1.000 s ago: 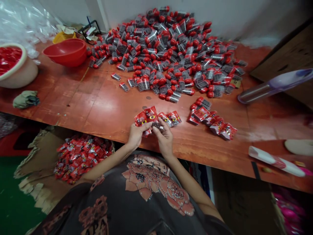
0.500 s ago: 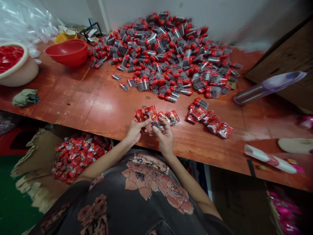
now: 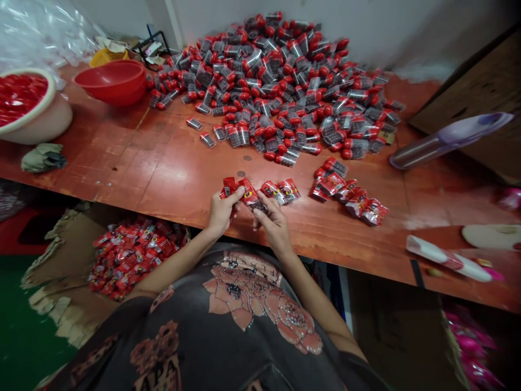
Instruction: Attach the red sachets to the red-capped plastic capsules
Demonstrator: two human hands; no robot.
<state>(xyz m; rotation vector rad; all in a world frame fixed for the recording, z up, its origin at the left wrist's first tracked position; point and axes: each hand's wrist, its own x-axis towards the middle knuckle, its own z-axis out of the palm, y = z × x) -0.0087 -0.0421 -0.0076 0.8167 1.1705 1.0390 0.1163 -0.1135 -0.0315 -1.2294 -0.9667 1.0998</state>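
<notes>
Between my hands, over the table's front edge, is a small red printed packet [image 3: 246, 192] with a dark lower end. My left hand [image 3: 222, 213] is closed, its thumb on the packet's upper left part, and a second red packet [image 3: 229, 185] pokes out from those same fingers. At the packet's lower right end, my right hand [image 3: 274, 221] pinches it between thumb and fingers. Just past my right fingertips lie two similar red packets [image 3: 280, 191] on the table. Farther right is a small group of red packets [image 3: 350, 197] in a slanting row.
A large heap of clear red-capped tubes [image 3: 277, 92] covers the back of the table [image 3: 163, 163]. At left stand a red bowl [image 3: 112, 81] and a white tub [image 3: 55, 117] of red pieces. A torn carton [image 3: 61, 271] below holds many red packets. A purple-topped tube [image 3: 448, 138] lies right.
The held packet has tipped from nearly upright to a slant, its lower end toward my right hand. My left hand has shifted slightly left. The view has shifted a little.
</notes>
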